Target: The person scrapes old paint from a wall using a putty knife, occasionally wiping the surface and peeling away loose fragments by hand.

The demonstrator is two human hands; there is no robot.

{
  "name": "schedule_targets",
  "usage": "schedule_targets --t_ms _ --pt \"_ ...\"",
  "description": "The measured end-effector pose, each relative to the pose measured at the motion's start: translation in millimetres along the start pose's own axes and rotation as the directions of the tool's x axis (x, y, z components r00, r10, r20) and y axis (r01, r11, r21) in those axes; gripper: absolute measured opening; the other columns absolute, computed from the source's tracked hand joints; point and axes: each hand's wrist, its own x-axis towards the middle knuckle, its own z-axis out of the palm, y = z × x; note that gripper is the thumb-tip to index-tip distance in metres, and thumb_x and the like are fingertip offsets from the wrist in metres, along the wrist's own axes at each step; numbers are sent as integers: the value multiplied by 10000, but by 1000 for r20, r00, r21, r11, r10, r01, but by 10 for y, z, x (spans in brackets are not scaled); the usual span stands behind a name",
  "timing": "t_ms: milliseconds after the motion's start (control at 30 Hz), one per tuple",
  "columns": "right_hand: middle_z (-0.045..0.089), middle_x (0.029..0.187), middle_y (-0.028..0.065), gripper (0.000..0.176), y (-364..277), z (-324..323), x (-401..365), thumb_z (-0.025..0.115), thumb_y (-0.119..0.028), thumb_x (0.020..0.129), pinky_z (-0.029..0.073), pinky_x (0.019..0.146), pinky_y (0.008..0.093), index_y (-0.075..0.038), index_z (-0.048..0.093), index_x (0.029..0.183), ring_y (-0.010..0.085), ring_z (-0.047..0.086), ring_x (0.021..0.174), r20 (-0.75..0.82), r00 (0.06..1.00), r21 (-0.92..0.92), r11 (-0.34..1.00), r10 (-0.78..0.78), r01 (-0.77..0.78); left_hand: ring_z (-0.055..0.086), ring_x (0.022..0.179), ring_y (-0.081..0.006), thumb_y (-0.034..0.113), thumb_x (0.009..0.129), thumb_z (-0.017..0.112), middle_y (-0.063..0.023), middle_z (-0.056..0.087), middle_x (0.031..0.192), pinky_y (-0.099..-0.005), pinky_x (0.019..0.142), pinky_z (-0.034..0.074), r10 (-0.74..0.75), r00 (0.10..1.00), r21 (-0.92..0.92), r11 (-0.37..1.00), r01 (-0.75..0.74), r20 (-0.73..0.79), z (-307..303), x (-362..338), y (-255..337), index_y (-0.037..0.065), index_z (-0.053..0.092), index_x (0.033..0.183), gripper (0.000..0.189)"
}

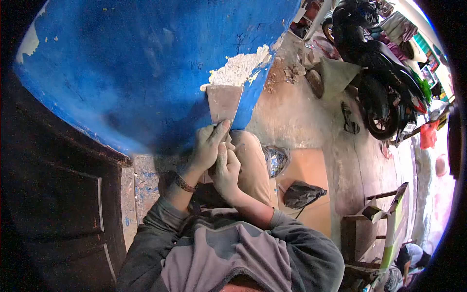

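A wide-bladed scraper [224,103] has its edge against the blue wall [146,53], at the lower border of a bare whitish patch [238,67] with ragged paint edges. My left hand [206,148], with a bracelet at the wrist, is closed around the scraper's handle close to the blade, thumb on top. Just below it, my right hand [225,171] is closed on the lower part of the same handle. The fingers hide most of the handle.
A dark wooden door [63,204] stands at left. Paint chips [146,187] and rubble [294,73] lie on the floor. Black plastic bags [302,194] sit by my right knee. A motorcycle [384,73], a wooden bench [389,219] and another person [411,258] are at right.
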Motion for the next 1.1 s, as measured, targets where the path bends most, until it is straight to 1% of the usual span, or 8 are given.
schedule_targets --t_ms 233,333,467,600,700,967,1000,1100 --pt "548 862 6 308 85 -43 46 412 -249 1004 400 621 187 18 549 937 45 490 745 37 995 -9 996 -90 90 572 532 -125 327 934 535 -35 572 587 -276 512 438 27 999 -12 1000 -27 -41 -2 -49 -39 11 598 705 395" --pt "575 1139 103 413 163 -156 -30 445 -172 986 427 871 253 69 412 1319 128 532 1002 80 996 3 999 -44 44 590 543 -130 327 933 539 -39 582 604 -278 512 442 15 1000 -16 1000 -15 -23 14 -97 -232 12 597 713 389" --pt "569 1149 124 400 8 -114 94 449 -149 982 418 910 276 95 426 1297 141 517 1049 54 998 -65 997 -43 47 568 540 -108 335 946 517 -45 616 641 -259 502 437 51 999 -82 995 -50 12 28 12 -23 28 621 780 365" --pt "575 882 36 276 163 -91 54 439 -175 991 427 692 214 62 579 974 83 512 800 -60 977 -163 968 -202 190 573 545 -112 315 944 523 -44 615 645 -250 511 447 35 999 -55 998 -36 -16 38 -41 -199 42 605 754 343" --pt "613 1092 179 379 -21 -114 130 458 -189 978 453 855 293 45 469 1275 187 586 987 13 994 -301 947 -109 108 546 552 -94 316 947 516 -17 559 605 -254 514 423 9 999 -143 990 -15 -39 54 60 -134 21 592 735 371" --pt "611 1092 172 381 109 -115 99 471 -197 972 450 865 288 35 484 1274 165 574 986 -5 993 -135 984 -115 113 501 570 -58 300 944 532 13 534 620 -227 511 385 11 998 -132 991 -19 -57 103 2 20 40 608 788 313" --pt "581 923 60 290 -197 80 177 425 -199 999 447 689 236 55 562 1025 102 542 816 -71 948 -212 933 -310 289 526 596 -72 308 943 527 5 560 663 -228 562 421 58 998 -96 993 -61 -37 63 73 134 54 598 762 320" --pt "561 750 12 331 -186 63 148 416 -259 1003 389 544 192 29 568 946 57 506 645 -25 992 -152 982 -121 116 508 533 -78 274 943 532 -4 538 631 -241 511 440 48 999 -162 986 -45 12 33 92 337 20 592 770 313"
